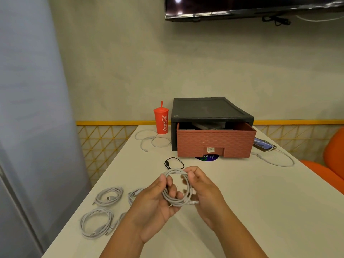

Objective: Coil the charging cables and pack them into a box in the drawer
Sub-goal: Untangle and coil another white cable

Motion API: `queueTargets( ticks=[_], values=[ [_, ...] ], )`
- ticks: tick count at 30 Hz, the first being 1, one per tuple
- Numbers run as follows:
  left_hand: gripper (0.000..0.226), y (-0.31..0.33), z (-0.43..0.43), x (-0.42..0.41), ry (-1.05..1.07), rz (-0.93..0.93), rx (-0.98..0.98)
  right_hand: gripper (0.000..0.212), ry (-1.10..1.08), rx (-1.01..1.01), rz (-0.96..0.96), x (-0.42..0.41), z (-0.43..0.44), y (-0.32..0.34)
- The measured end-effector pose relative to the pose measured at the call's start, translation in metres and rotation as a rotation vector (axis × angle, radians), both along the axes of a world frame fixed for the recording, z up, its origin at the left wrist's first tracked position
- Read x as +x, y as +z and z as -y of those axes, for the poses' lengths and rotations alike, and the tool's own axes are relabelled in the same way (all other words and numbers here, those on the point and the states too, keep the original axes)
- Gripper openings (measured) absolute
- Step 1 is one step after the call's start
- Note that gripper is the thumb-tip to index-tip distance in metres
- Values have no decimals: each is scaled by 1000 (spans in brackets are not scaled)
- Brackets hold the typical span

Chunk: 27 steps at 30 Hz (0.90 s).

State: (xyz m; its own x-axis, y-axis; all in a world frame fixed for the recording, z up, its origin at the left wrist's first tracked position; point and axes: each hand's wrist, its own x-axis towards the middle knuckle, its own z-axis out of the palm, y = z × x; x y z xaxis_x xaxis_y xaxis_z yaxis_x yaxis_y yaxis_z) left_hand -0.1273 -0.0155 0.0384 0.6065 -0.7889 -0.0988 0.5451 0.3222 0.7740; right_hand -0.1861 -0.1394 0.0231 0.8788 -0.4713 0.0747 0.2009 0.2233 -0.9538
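Observation:
My left hand [158, 202] and my right hand [202, 190] both grip a coiled white charging cable [187, 199] above the white table [260, 211]. The left thumb pinches the coil's left side, the right fingers hold its top. Several coiled white cables lie at the left: one [109, 196], another [96, 222], and one partly hidden behind my left hand [135, 194]. A loose white cable [150, 139] and a small black cable [173, 162] lie further back. The brick-red drawer [216, 142] stands pulled partly out of its black case [208, 108]; a box inside is barely visible.
A red cup with a straw [161, 120] stands left of the case. A phone [263, 144] with a white cable [275, 159] lies to the right. Orange chairs [331, 164] sit beyond the right table edge. A wall screen hangs above.

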Motion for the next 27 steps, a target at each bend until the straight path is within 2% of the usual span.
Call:
queueTargets(
  ticks=[2,4,6,8,9,11,14,16,20,27],
  values=[
    [24,-1,2,0,28,-27,-13,15,-278,-293,-76,2,0,-2],
    [24,-3,5,0,50,-61,-47,13,-491,-434,-89,2,-5,-3],
    [25,-5,8,-1,74,-87,-93,9,-567,-618,-83,0,-10,-4],
    [25,-6,10,0,98,-97,-129,23,-533,-783,-99,0,-13,-9],
    [25,-7,10,0,107,-98,-139,27,-497,-792,-111,0,-14,-9],
    [25,-7,10,0,117,-94,-149,27,-421,-668,-115,0,-12,-6],
    [26,-5,9,-3,135,-96,-153,27,-272,-304,-86,-2,-7,0],
    [29,-5,9,-5,159,-92,-139,26,-202,-190,-69,-4,-5,1],
    [30,-2,11,-9,173,-56,-125,25,-142,-166,-31,-10,-4,5],
    [27,-7,12,-8,149,35,-56,27,-26,-94,-91,-13,6,11]
  ],
)
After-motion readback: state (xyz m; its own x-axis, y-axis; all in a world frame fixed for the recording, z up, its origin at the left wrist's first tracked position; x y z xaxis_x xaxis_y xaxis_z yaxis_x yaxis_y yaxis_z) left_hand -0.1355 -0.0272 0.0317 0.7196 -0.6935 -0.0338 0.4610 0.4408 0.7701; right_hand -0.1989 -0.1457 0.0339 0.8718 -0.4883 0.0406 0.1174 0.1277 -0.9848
